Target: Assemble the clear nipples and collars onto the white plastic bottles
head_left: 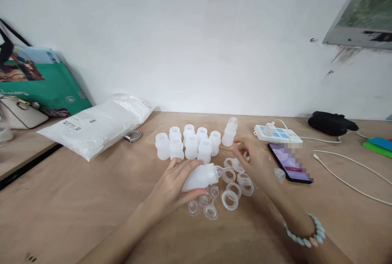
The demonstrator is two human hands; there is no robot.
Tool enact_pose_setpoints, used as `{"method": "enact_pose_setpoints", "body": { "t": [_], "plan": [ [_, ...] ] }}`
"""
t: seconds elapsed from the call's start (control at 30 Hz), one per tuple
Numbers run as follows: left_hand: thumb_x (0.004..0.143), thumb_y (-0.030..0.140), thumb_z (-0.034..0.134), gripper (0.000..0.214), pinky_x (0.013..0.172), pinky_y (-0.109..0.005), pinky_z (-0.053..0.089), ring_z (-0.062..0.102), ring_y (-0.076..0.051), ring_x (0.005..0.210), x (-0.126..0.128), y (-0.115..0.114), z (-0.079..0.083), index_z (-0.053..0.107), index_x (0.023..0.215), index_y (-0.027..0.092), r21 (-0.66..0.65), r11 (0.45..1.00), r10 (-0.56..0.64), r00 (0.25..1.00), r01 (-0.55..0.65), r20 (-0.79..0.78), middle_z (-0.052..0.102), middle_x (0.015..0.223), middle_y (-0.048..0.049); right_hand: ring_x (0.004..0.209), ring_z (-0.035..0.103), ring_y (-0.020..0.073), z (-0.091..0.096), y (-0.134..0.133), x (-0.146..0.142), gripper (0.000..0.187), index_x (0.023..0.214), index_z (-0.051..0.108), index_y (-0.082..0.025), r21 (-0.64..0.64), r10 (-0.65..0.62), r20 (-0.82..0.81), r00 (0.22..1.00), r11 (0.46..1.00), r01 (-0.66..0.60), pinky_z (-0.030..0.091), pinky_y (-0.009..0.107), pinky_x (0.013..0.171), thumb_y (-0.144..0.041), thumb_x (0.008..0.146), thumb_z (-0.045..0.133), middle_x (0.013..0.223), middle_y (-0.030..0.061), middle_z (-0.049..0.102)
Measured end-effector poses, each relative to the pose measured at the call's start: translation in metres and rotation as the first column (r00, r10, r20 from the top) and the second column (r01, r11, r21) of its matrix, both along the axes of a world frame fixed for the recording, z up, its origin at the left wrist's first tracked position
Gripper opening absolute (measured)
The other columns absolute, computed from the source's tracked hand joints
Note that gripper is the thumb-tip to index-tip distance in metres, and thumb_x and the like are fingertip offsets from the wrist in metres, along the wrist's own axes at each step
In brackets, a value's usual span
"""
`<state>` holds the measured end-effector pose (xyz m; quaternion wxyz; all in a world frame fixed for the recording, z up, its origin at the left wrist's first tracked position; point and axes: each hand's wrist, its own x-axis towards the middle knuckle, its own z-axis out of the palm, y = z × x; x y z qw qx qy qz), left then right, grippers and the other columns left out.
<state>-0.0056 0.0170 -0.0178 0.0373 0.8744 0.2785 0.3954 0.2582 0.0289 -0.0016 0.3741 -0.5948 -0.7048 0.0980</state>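
1 bottle [200,177] in left fingers [196,193], well apart from table back edge [208,118]; right fingers [240,150]: hold unclear

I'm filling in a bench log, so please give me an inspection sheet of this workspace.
Surface: brown wooden table, dark marks at the near left corner.
Job's things: eight upright white plastic bottles in a cluster; a clear-domed white bottle standing apart; loose clear plastic rings and clear plastic teats.
Clutter: flat white plastic parcel, black smartphone with lit screen, black soft pouch.
Hands: left hand grips a tilted white bottle; right hand curled near the rings, any contents unclear.
Cables: white cables at right, around a white power strip.
Surroundings: white wall, green printed bag at left.
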Motion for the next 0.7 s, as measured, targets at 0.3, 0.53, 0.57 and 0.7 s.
{"method": "enact_pose_setpoints", "body": {
  "t": [0.3,0.53,0.57,0.7],
  "plan": [
    [0.077,0.069,0.063,0.066,0.054,-0.026,0.048,0.067,-0.023,0.067,0.004,0.002,0.017,0.069,0.109,0.012,-0.818,0.433,0.324,0.781,0.379,0.534,0.075,0.083,-0.0113,0.091,0.068,0.0333,-0.020,0.034,0.062,0.023,0.094,0.068,-0.013,-0.031,-0.321,0.645,0.694,0.896,0.443,0.044,0.041,0.078,-0.030,0.094,0.051,0.088,0.0168,0.074],
    [0.083,0.073,0.052,0.069,0.051,-0.023,0.047,0.065,-0.018,0.062,0.001,0.002,0.019,0.064,0.118,0.016,-0.841,0.171,0.345,0.768,0.513,0.539,0.072,0.079,-0.0095,0.090,0.068,0.0307,0.004,0.023,0.059,0.038,0.111,0.064,-0.014,0.199,-0.436,0.184,0.881,0.894,0.401,0.049,0.044,0.081,-0.042,0.097,0.043,0.093,0.0147,0.073],
    [0.082,0.073,0.053,0.068,0.051,-0.023,0.048,0.065,-0.018,0.062,0.002,0.001,0.018,0.063,0.119,0.017,-0.839,0.157,0.326,0.775,0.521,0.542,0.072,0.079,-0.0087,0.088,0.068,0.0285,0.006,0.020,0.053,0.037,0.112,0.064,-0.016,0.208,-0.338,0.026,0.941,0.922,0.326,0.050,0.042,0.079,-0.043,0.096,0.044,0.095,0.0131,0.073],
    [0.076,0.070,0.065,0.067,0.048,-0.022,0.047,0.060,-0.014,0.054,0.009,0.001,0.018,0.065,0.114,0.015,-0.860,0.138,0.217,0.832,0.492,0.511,0.069,0.073,-0.0053,0.084,0.069,0.0203,0.009,0.006,0.023,0.033,0.118,0.062,-0.023,0.153,0.186,-0.381,0.906,0.979,-0.137,0.055,0.034,0.074,-0.044,0.096,0.049,0.107,0.0072,0.072]
  ]
}}
